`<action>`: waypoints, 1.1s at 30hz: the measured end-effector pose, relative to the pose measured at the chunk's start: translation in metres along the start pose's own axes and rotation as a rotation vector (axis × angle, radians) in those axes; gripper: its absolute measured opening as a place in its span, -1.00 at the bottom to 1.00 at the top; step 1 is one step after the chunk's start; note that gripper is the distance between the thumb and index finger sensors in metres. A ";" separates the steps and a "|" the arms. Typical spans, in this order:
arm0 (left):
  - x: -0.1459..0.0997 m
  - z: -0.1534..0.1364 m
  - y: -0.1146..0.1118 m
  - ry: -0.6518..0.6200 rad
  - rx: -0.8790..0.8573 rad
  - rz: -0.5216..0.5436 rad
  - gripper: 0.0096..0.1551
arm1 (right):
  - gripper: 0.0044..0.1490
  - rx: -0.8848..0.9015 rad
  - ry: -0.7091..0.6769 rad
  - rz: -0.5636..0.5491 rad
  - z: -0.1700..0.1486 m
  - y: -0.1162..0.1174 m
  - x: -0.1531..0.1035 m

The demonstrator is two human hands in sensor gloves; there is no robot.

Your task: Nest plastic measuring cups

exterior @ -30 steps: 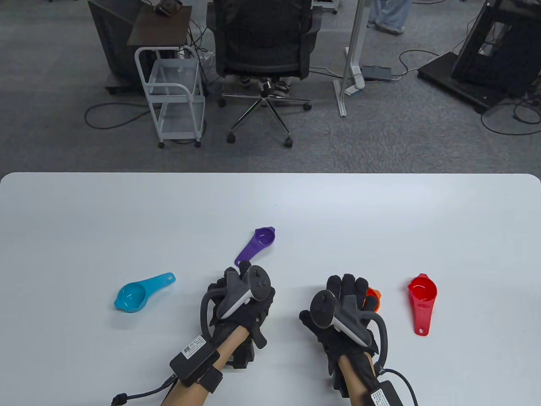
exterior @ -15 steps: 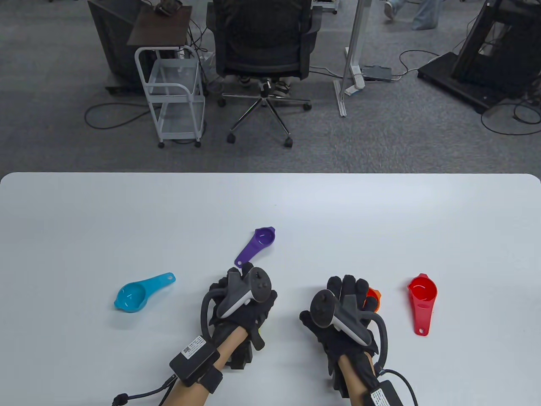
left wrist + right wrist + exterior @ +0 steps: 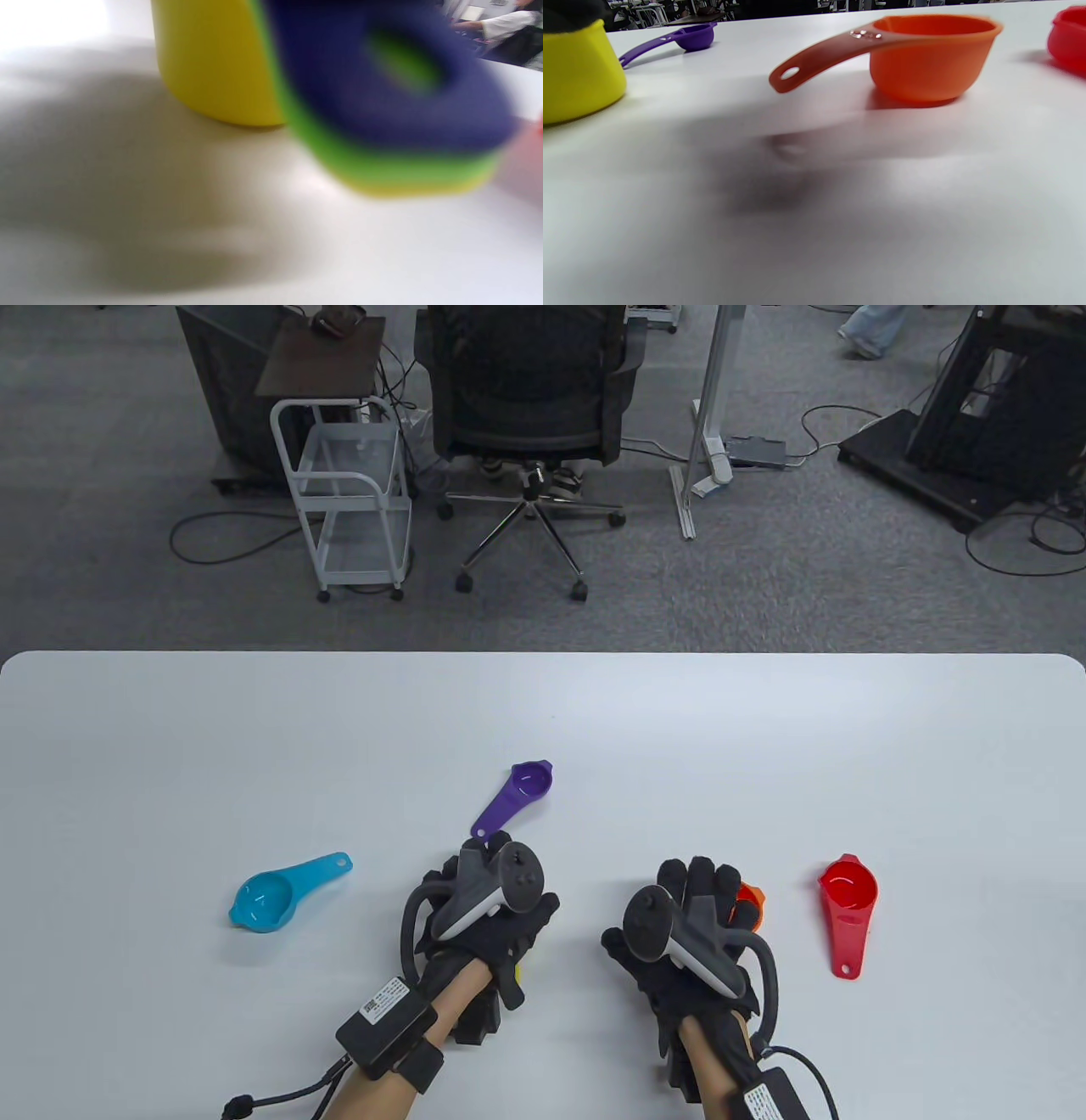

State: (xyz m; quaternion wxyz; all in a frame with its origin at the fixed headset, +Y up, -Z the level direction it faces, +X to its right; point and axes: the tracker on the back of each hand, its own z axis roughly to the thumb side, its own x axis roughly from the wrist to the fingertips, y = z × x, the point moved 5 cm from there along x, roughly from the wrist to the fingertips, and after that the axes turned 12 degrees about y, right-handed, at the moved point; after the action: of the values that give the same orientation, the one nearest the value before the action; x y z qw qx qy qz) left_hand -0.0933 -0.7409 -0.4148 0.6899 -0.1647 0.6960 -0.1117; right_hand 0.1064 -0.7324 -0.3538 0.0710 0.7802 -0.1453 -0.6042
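Observation:
My left hand (image 3: 488, 916) curls down over a nested stack: a yellow cup (image 3: 212, 63) on the table with green and dark blue cups in it, their handles (image 3: 382, 106) stacked. Only a yellow sliver (image 3: 517, 971) shows in the table view. The right wrist view shows the yellow cup (image 3: 577, 72) with my glove on its top. My right hand (image 3: 700, 891) hovers with fingers spread over an orange cup (image 3: 925, 59), which stands free on the table and peeks out (image 3: 752, 897) beside the fingers. Purple (image 3: 532, 780), light blue (image 3: 263, 899) and red (image 3: 848, 891) cups lie loose.
The white table (image 3: 543, 704) runs to a far edge. Beyond it on the floor stand an office chair (image 3: 530, 407) and a white wire cart (image 3: 352, 492). The purple cup's handle points toward my left hand.
My left hand has shifted slightly toward the near edge and turned a little. My right hand and the loose cups have not moved.

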 end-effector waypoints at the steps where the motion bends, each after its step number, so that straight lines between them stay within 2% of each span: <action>1: -0.007 0.000 0.012 -0.038 -0.023 0.032 0.26 | 0.35 0.010 0.001 -0.008 -0.001 -0.002 0.000; 4: -0.041 -0.008 0.058 -0.163 -0.060 0.221 0.22 | 0.35 0.018 0.018 -0.047 -0.006 -0.008 -0.001; 6: -0.063 -0.021 0.074 -0.208 0.008 0.329 0.19 | 0.35 0.028 0.040 -0.075 -0.011 -0.012 -0.001; 8: -0.079 -0.040 0.079 -0.188 0.121 0.392 0.18 | 0.35 0.046 0.064 -0.090 -0.016 -0.015 0.000; 11: -0.089 -0.074 0.072 -0.125 0.212 0.432 0.16 | 0.33 0.071 0.116 -0.106 -0.024 -0.018 0.003; 13: -0.085 -0.104 0.058 -0.070 0.194 0.421 0.15 | 0.32 0.081 0.184 -0.129 -0.032 -0.019 0.011; 15: -0.077 -0.121 0.046 -0.078 0.175 0.416 0.14 | 0.32 0.084 0.255 -0.131 -0.038 -0.015 0.021; 17: -0.069 -0.130 0.039 -0.028 0.203 0.367 0.14 | 0.32 0.057 0.323 -0.104 -0.042 -0.010 0.031; 22: -0.062 -0.131 0.036 0.017 0.164 0.345 0.15 | 0.36 -0.049 0.428 -0.046 -0.038 0.005 0.049; 28: -0.064 -0.139 0.034 0.034 0.157 0.328 0.15 | 0.25 -0.081 0.424 0.038 -0.031 0.023 0.054; 33: -0.060 -0.149 0.030 0.048 0.106 0.287 0.15 | 0.03 0.006 0.345 -0.046 -0.028 0.019 0.052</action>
State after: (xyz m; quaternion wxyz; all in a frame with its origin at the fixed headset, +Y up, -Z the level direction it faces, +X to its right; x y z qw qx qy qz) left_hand -0.2448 -0.7009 -0.3680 0.6897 -0.0243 0.7217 -0.0524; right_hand 0.1423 -0.7684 -0.3891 0.0786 0.8758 -0.1148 -0.4622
